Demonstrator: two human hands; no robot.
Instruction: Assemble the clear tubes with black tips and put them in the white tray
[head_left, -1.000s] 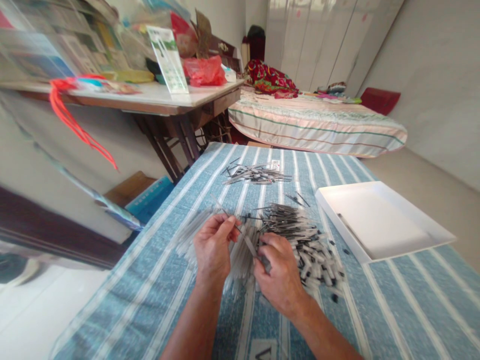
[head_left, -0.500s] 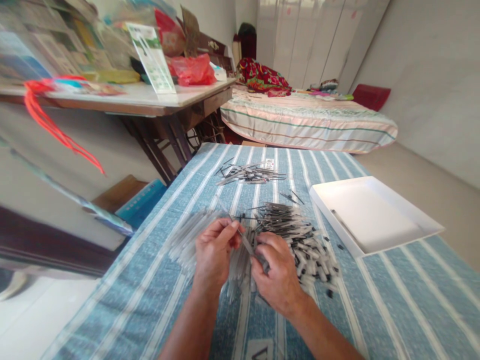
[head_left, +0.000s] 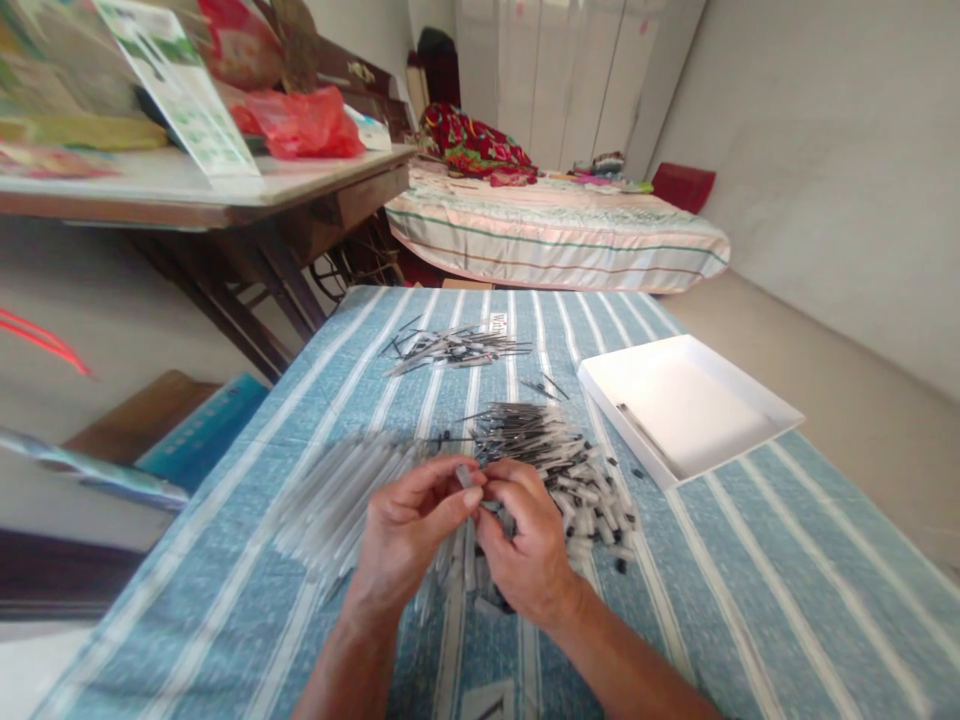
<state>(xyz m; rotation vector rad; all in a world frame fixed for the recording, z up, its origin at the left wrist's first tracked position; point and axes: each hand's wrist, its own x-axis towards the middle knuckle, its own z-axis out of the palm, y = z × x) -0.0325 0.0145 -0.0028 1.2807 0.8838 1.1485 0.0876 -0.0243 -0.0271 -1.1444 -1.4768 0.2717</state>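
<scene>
My left hand [head_left: 409, 530] and my right hand [head_left: 525, 545] meet over the striped blue cloth [head_left: 735, 590], fingertips pinched together on one thin grey pen part [head_left: 466, 477] between them. Under and left of my hands lies a heap of clear pen tubes [head_left: 337, 490]. Just right of my hands is a pile of black-tipped pen refills [head_left: 570, 465]. A smaller pile of thin refills [head_left: 450, 347] lies farther back on the cloth.
An open white box [head_left: 686, 400] sits on the cloth at the right, with one thin stick in it. A cluttered wooden table [head_left: 225, 195] stands at the left, a bed [head_left: 555, 235] behind. Books [head_left: 202, 430] lie on the floor at the left.
My hands have come closer together, so the fingertips now touch around the thin part. The view has swung left and the scene sits further right of before.
</scene>
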